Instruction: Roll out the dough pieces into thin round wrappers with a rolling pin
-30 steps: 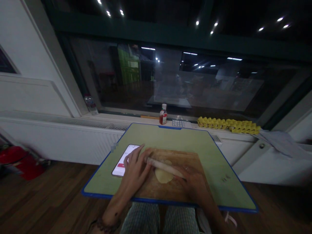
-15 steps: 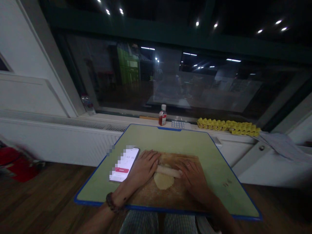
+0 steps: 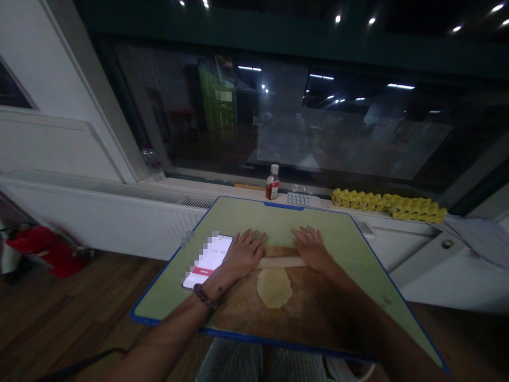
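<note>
A pale rolling pin (image 3: 283, 262) lies crosswise on a brown wooden board (image 3: 254, 321). My left hand (image 3: 247, 250) rests over its left end, fingers stretched forward and spread. Over the right end, my right hand (image 3: 312, 248) lies in the same way, palm down with fingers apart. Both palms hide the pin's ends. A flat, roughly oval sheet of dough (image 3: 274, 289) lies just on the near side of the pin, fully in view.
The board sits on a pale green table (image 3: 358, 276) with a blue rim. A lit phone (image 3: 209, 261) lies beside my left forearm. On the sill stand a small red-labelled bottle (image 3: 272, 185) and yellow egg trays (image 3: 387, 204). A red fire extinguisher (image 3: 43, 249) is at left.
Both hands and the rolling pin have moved forward, away from me. More of the dough sheet now shows on the near side. The view has shifted slightly.
</note>
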Demonstrator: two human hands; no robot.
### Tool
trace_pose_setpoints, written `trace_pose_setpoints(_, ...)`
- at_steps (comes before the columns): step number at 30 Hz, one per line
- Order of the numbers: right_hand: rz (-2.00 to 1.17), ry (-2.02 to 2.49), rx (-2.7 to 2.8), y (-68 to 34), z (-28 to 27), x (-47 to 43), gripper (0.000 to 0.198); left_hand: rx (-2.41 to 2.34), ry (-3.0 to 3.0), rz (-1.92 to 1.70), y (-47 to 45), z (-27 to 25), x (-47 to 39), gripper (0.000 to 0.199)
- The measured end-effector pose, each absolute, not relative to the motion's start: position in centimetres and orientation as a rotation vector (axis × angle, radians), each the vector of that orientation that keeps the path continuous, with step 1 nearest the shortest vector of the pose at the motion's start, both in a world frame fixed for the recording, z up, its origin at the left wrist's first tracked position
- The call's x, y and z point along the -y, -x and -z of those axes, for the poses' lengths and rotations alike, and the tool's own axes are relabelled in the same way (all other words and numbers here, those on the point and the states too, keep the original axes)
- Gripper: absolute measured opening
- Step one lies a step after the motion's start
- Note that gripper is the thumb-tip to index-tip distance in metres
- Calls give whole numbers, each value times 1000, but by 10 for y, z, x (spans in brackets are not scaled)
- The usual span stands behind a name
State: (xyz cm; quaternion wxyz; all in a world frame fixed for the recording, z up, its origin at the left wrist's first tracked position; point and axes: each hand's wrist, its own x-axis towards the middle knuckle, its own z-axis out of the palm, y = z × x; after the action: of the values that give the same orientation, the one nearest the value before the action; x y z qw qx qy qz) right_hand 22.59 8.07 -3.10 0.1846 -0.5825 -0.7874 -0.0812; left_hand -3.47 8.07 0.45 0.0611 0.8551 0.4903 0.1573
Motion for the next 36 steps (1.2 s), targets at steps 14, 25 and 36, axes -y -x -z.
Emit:
trace_pose_setpoints(14, 302, 1606, 2221, -224, 34, -13, 45, -1265, -2668, -521, 38, -9, 4, 66)
trace_pose_setpoints(25, 199, 1853, 2395, -215, 18, -87, 48, -1605, -2542, -306, 26, -14, -69, 54)
trace_pose_setpoints(36, 299, 1809, 2378, -214, 22, -82, 46, -1585, -2569, -270, 24, -15, -67, 54)
